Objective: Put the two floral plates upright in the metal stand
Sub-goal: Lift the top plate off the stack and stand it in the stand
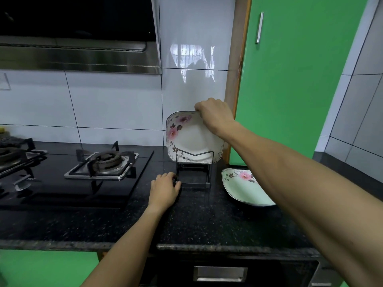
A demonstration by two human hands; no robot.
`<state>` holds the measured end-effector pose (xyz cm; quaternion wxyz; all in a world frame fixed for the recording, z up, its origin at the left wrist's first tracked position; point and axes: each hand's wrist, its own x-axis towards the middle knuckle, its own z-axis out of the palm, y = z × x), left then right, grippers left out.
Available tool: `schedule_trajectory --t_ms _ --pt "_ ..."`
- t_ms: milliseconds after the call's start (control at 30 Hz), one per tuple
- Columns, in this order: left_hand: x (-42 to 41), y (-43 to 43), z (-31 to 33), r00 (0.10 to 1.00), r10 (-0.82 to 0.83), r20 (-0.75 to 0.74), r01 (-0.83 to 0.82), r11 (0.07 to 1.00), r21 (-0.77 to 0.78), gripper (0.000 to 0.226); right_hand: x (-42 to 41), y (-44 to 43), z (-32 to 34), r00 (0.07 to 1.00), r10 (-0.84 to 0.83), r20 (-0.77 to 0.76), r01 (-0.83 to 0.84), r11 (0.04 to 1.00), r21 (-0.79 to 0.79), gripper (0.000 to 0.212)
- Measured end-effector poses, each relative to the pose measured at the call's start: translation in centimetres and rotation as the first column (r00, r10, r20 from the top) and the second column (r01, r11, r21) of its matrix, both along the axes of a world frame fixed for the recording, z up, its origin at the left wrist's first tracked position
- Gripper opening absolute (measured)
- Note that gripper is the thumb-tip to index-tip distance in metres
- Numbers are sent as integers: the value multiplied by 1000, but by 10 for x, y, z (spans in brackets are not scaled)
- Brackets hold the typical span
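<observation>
A square white plate with pink flowers [188, 139] stands upright in the back of the black metal stand [193, 172], against the tiled wall. My right hand [214, 113] grips its top right corner. My left hand [165, 188] holds the stand's front left corner on the dark countertop. The second floral plate [243, 189] lies flat on the counter just right of the stand, partly hidden behind my right forearm.
A black gas hob with a burner [103, 162] fills the counter to the left. A range hood [78, 56] hangs above it. A green cabinet door [290, 79] rises at the right. The speckled counter edge [207, 248] runs along the front.
</observation>
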<state>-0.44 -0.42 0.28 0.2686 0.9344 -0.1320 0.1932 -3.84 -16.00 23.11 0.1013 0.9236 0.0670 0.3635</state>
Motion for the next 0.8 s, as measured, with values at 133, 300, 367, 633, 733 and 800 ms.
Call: schedule_trajectory --t_ms 133,300,367,633,733,800 --pt "-1 1 0 1000 12 -5 -12 1000 -9 29 3 1 -3 999 26 -25 -25 999 47 26" --pt "0 1 1 1000 23 -15 -23 1000 2 35 4 0 -4 998 33 -44 -30 997 75 23" --pt "1 1 1 1000 23 -18 -23 1000 3 36 6 0 -6 999 33 -39 -30 997 78 25" --pt "3 0 0 999 30 -13 -30 1000 6 38 4 1 -14 995 46 -93 -38 995 94 31" --pt "3 1 -1 999 32 -17 -32 999 6 38 8 2 -17 994 47 -95 -38 995 96 35" --pt "4 1 0 999 32 -23 -32 999 0 39 10 2 -19 993 43 -109 -33 995 99 37"
